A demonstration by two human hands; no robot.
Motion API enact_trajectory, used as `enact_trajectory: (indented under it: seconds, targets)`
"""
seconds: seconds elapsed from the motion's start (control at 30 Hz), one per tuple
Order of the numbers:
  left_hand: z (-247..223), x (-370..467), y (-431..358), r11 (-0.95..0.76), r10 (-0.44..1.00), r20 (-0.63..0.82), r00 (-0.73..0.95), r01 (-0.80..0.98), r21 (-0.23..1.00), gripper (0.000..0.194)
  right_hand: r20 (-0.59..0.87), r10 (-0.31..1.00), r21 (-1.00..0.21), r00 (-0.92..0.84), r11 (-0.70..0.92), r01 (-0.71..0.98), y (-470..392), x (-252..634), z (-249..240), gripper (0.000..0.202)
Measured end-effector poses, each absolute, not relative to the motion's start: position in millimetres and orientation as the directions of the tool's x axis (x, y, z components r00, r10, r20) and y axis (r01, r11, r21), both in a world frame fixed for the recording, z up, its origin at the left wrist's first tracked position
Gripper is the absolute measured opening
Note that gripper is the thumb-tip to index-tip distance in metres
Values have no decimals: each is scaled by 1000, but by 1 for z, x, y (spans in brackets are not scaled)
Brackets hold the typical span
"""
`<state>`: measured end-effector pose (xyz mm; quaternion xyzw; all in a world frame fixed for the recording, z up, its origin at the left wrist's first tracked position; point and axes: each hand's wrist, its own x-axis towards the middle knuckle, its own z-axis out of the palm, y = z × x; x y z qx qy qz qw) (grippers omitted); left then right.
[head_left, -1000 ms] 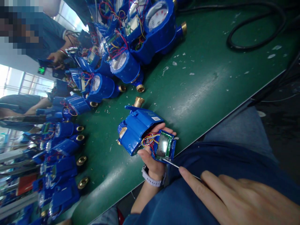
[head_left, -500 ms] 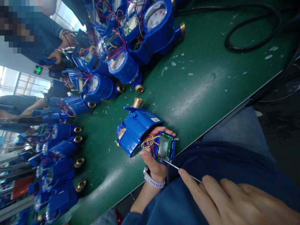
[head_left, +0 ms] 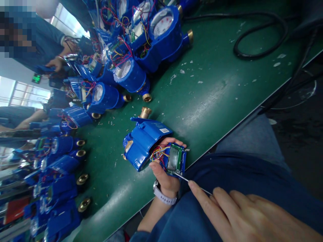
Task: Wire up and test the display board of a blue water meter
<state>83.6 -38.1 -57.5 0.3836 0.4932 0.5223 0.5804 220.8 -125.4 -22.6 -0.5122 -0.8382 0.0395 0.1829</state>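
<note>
Near the table's front edge, my left hand (head_left: 166, 178) cups a blue display module (head_left: 176, 158) whose green circuit board and grey screen face up. Coloured wires (head_left: 158, 153) run from it to a blue water meter (head_left: 141, 143) with a brass fitting (head_left: 145, 112), resting on the table just beyond. My right hand (head_left: 234, 208) is closed round a thin metal screwdriver (head_left: 182, 177), index finger stretched along the shaft. Its tip touches the near corner of the module. The screwdriver's handle is hidden by my fingers.
Several blue water meters with loose wires (head_left: 161, 37) stand along the far and left sides of the green table (head_left: 202, 101). A black cable (head_left: 259, 55) loops at the upper right. A co-worker's hand (head_left: 56, 63) is at the upper left.
The whole view has shifted slightly, so things sit a little further left. Both hands keep their holds, and the screwdriver tip stays at the same corner of the module.
</note>
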Motion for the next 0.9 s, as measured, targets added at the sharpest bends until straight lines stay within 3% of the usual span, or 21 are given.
enact_trajectory:
  seconds: [0.23,0.4,0.6,0.9]
  targets:
    - [-69,80,-39,91,995,-98,-15,-263,960,67,245,872,-284,-424,482,829,-126,223,-25,51]
    - [-71,81,-37,49,998,-60,-33,-265,963,69,195,876,-367,-442,483,795,-122,224,-25,54]
    - [-60,84,-37,143,983,-171,-61,-318,937,54,187,887,-498,-421,455,738,-103,223,-20,77]
    - [-68,88,-40,94,977,-151,-152,-332,938,67,300,904,-577,-305,427,697,-96,212,-32,62]
